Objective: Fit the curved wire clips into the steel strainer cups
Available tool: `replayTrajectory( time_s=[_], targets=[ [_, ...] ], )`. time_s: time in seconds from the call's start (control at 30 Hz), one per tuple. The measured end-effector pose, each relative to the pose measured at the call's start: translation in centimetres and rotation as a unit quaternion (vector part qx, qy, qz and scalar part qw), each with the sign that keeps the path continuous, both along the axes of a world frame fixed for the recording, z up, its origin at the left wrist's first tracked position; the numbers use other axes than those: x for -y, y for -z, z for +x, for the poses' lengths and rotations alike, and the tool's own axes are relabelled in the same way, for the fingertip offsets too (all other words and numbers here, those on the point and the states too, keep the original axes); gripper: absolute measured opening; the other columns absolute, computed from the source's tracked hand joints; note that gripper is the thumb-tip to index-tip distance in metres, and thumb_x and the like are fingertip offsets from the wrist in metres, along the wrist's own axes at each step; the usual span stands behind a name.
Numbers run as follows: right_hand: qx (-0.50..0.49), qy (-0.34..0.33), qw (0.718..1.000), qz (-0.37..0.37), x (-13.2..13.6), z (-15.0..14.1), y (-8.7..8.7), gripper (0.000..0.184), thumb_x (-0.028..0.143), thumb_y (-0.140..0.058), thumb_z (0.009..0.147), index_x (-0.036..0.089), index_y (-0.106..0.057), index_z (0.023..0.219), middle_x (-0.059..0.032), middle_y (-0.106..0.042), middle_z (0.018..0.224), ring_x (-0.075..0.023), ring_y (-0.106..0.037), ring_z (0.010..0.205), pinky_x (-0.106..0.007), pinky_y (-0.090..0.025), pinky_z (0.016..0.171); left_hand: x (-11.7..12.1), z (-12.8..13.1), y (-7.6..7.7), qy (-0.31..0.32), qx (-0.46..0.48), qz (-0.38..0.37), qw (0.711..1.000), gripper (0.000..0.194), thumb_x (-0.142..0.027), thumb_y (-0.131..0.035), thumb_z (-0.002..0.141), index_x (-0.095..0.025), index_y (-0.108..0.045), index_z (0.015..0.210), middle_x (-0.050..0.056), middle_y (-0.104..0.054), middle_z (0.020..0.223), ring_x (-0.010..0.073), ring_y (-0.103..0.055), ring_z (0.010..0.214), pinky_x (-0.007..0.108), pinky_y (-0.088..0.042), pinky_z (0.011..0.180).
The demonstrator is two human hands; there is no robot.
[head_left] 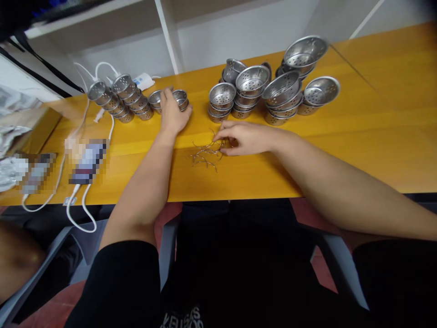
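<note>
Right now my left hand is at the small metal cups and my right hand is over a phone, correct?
Not quite; the right hand is wrong. The head view shows your right hand at the thin curved wires. Your left hand is at the small metal cups, as you say.

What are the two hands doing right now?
Left hand: on the small metal cups; can't tell if it grips one.
Right hand: fingers curled at the thin wires; can't tell if it holds any.
</note>
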State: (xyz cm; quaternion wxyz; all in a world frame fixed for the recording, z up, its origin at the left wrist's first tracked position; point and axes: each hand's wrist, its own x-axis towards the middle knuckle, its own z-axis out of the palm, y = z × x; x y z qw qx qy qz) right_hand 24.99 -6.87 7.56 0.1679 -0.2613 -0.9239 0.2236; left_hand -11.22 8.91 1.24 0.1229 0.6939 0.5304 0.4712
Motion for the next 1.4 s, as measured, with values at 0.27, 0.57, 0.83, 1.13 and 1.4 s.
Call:
replayTrajectory(
  time_s=[0.27, 0.57, 0.83, 1.13, 1.4],
  targets=[
    [-0.012, -0.016, 1.0, -0.008, -0.5, 0.0, 0.1, 0.01, 0.021, -0.076, 0.109, 0.026, -0.084, 0.111, -0.0074, -0.076, 0.114, -0.0262, -0.072, 0.096, -0.041, -0.054, 0.09, 0.3, 0.3, -0.8, -0.028, 0.018, -0.03, 0.999, 0.087, -0.045, -0.121, 0.074, -0.033, -0.066, 0.139, 0.018, -0.071, 0.167, 0.0532, -0.057, 0.174, 0.086, -0.031, 0.161],
    [0.0, 0.003, 1.0, 0.02, 0.0, -0.4, 0.5, 0.01, 0.025, -0.081, 0.109, 0.026, -0.083, 0.119, -0.0087, -0.078, 0.124, -0.0272, -0.072, 0.101, -0.04, -0.054, 0.09, 3.6, 2.8, -3.3, -0.066, -0.041, -0.055, 0.995, 0.082, -0.059, -0.111, 0.093, -0.034, -0.054, 0.147, 0.006, -0.072, 0.14, 0.0305, -0.046, 0.175, 0.063, -0.031, 0.165],
    [0.021, 0.019, 0.999, 0.032, 1.4, -2.4, 0.3, 0.013, 0.012, -0.074, 0.108, 0.025, -0.076, 0.107, -0.0101, -0.076, 0.118, -0.0292, -0.072, 0.104, -0.042, -0.053, 0.092, 4.3, 3.8, -4.3, -0.003, 0.019, 0.028, 0.999, 0.086, -0.057, -0.107, 0.1, -0.037, -0.048, 0.159, 0.007, -0.066, 0.168, 0.0344, -0.05, 0.173, 0.065, -0.032, 0.164],
    [-0.045, -0.005, 0.998, 0.054, 1.7, -2.1, -0.5, 0.016, 0.013, -0.068, 0.109, 0.027, -0.062, 0.106, -0.0069, -0.071, 0.109, -0.0251, -0.064, 0.092, -0.04, -0.051, 0.089, 7.1, 7.4, -3.3, 0.119, -0.001, 0.046, 0.992, 0.123, -0.102, -0.092, 0.094, -0.044, -0.031, 0.185, 0.013, -0.079, 0.16, 0.0394, -0.08, 0.158, 0.059, -0.06, 0.145],
    [-0.113, 0.037, 0.985, 0.122, 0.9, -1.6, -0.4, 0.008, 0.025, -0.06, 0.12, 0.028, -0.058, 0.113, -0.0117, -0.077, 0.113, -0.0303, -0.07, 0.095, -0.046, -0.056, 0.088, 1.5, 5.8, -0.2, 0.102, 0.063, 0.173, 0.978, 0.123, -0.109, -0.105, 0.068, -0.04, -0.053, 0.157, 0.01, -0.068, 0.157, 0.0423, -0.075, 0.156, 0.064, -0.061, 0.14]
  ],
)
